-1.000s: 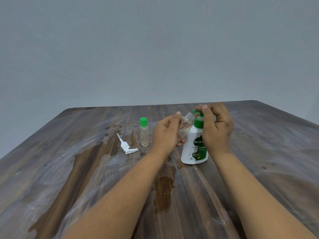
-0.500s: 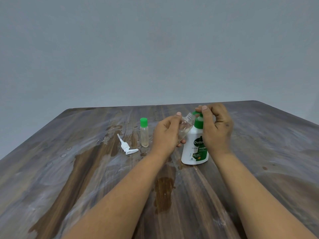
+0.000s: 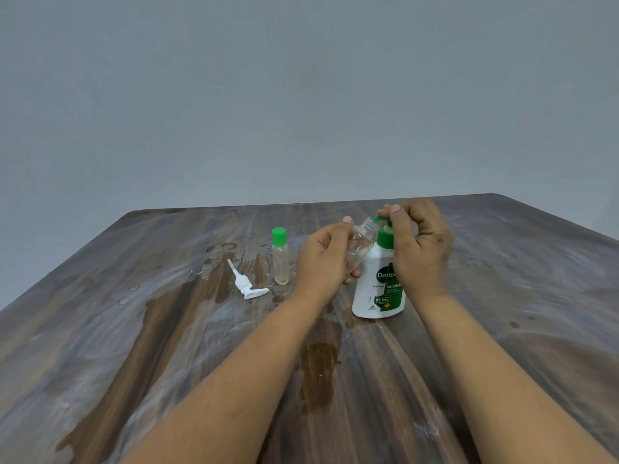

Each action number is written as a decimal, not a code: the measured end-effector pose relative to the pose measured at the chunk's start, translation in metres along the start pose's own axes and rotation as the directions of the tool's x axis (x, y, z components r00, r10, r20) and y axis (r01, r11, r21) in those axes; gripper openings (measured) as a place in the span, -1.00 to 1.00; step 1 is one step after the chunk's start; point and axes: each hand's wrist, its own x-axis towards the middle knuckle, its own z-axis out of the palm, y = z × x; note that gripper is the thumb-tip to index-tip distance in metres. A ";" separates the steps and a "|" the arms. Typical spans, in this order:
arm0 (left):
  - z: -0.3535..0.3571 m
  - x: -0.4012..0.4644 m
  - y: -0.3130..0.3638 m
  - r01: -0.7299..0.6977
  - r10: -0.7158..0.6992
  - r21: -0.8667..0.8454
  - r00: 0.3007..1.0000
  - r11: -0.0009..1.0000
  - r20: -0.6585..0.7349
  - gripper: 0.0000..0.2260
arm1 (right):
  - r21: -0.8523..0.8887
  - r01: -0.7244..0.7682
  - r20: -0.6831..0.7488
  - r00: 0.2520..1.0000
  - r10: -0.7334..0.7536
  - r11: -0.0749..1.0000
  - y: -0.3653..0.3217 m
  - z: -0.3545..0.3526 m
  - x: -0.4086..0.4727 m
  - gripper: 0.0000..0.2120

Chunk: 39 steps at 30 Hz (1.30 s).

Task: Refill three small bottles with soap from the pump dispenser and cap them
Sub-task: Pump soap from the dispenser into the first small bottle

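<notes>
Two small bottles are in view. One, clear and uncapped (image 3: 360, 244), is gripped by the left hand (image 3: 323, 259), whose fingers and thumb curl round its body; it is tilted, with its threaded open neck leaning up and to the right until it sits just under the green spout of the pump dispenser (image 3: 378, 289). The other small bottle (image 3: 280, 259) stands upright on the counter (image 3: 134, 329), well left of the hands, with a green cap on and a pale yellowish liquid inside.

There is one pump dispenser, a white bottle with a green label and a green pump head, standing upright on the counter between the two forearms. The right hand (image 3: 418, 249) is over its top, fingers curled down around the pump head, with a fingertip resting on the green top; how hard it presses cannot be told. The two hands are close together, nearly meeting at the spout.

One loose white pump (image 3: 246, 283), with its dip tube pointing away from the viewer, lies flat on the counter just left of the capped bottle, apart from it.

The counter is dark wood-grain, streaked with whitish film. Several wet patches and droplets show: scattered drops near the loose pump and a darker wet stain in the middle between the forearms. Behind the counter is one plain grey wall (image 3: 301, 95).
</notes>
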 end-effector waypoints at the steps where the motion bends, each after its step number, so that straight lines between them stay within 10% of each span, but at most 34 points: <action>1: 0.000 0.000 0.000 0.002 -0.002 -0.001 1.000 1.000 -0.002 -0.66 | 0.015 -0.009 -0.012 1.000 0.009 1.000 0.000 0.000 0.000 -0.78; 39: -0.001 0.003 -0.004 0.010 -0.010 0.012 1.000 1.000 -0.004 -0.68 | 0.071 -0.068 -0.041 0.997 0.071 0.995 -0.007 0.001 -0.001 -0.76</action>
